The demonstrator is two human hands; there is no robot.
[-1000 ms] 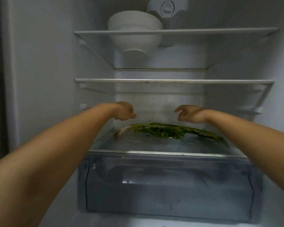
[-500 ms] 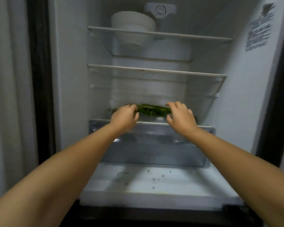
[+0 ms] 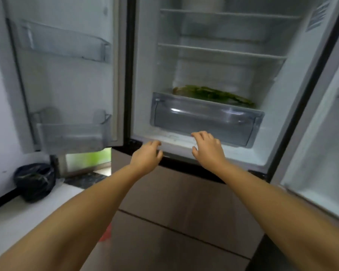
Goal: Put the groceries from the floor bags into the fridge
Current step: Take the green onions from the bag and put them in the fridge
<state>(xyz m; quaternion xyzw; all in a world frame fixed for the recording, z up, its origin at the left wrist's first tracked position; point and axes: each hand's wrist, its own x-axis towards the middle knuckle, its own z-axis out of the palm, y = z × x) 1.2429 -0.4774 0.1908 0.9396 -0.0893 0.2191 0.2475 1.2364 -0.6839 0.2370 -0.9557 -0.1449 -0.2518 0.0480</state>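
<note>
Bare forearms reach in from 6 o'clock, both hands empty. Left hand (image 3: 148,155) has loosely curled fingers, holds nothing, hovering at the fridge (image 3: 145,61) lower front edge. Right hand (image 3: 207,146) at 1 o'clock of it, fingers relaxed and spread, just before the clear crisper drawer (image 3: 204,122). Green leafy vegetables (image 3: 213,94) lie on the glass shelf right above the drawer. Black plastic bag (image 3: 34,180) sits on the floor at 9 o'clock, below the open door (image 3: 63,75).
</note>
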